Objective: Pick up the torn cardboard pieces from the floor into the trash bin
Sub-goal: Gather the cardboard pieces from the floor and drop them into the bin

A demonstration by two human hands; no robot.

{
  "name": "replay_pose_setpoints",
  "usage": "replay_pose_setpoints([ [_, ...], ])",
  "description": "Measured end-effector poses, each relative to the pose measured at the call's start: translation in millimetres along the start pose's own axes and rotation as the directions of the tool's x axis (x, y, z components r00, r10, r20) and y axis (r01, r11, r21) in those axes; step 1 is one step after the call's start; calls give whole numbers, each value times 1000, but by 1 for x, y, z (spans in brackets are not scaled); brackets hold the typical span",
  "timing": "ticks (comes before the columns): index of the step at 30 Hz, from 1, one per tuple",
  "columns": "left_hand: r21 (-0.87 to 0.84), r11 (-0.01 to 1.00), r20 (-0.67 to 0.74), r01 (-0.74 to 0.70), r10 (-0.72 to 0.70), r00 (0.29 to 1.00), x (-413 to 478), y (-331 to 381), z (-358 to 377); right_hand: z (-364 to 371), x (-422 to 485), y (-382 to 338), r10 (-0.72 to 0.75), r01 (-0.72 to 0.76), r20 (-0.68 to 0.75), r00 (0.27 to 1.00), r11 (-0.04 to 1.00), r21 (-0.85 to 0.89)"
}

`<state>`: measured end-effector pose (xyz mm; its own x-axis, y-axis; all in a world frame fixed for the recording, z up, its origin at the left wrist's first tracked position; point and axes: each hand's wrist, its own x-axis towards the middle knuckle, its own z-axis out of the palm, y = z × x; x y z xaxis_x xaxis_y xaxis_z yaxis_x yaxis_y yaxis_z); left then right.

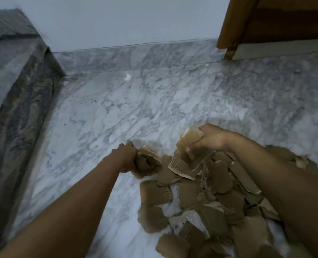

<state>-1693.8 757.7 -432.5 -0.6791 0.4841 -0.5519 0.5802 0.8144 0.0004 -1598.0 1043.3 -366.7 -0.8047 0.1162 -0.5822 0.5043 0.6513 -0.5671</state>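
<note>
- The torn brown cardboard pieces (201, 198) lie in an overlapping heap on the grey-white marble floor (117, 112), toward its near right part and well apart from the far skirting edge.
- The left hand (127, 158) is curled round a crumpled brown cardboard wad (145, 163) at the heap's left fringe, low against the floor.
- The right hand (210, 139) grips a small stack of flat cardboard scraps (189, 139), held just above the heap's far side.
- No trash bin is in view, so I cannot tell where the handfuls must go.
- The pieces look light and thin, with ragged edges and corrugated cores showing. They should bend and crush rather than break, so a bunched handful is likely safe.
- Loose flat scraps may slide off one another. Pinching across a stack's faces, or scooping under the heap's rim, seems the surest hold.
- A small white scrap (127, 77) lies near the floor's far edge. A dark marble ledge (18, 81) borders the left side, and brown wooden furniture (266, 25) stands at the far right corner.
</note>
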Motion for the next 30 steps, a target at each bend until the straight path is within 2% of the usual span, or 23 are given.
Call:
replay_pose_setpoints([
  [5, -122, 992, -8, -29, 28, 1000, 0, -4, 5, 3, -6, 2, -26, 27, 5, 1000, 993, -118],
  [9, -181, 979, 0, -91, 92, 996, -8, -13, 3, -3, -10, 1, 23, -6, 60, 998, 965, -261],
  [15, -271, 957, 85, -101, 129, 988, -35, -50, 1, -12, -15, 3, 60, -53, 22, 998, 974, -222],
  [20, -447, 883, 17, -144, 170, 985, -25, -24, -13, 7, -3, -13, 55, -40, 62, 997, 972, -232],
  [25, -376, 918, -43, -123, 115, 992, -4, -5, -3, 35, 7, -9, 74, -62, 27, 997, 948, -313],
  [30, -396, 918, -66, -35, 10, 998, 3, 0, 11, 55, 20, 8, 53, -51, -7, 999, 922, -384],
])
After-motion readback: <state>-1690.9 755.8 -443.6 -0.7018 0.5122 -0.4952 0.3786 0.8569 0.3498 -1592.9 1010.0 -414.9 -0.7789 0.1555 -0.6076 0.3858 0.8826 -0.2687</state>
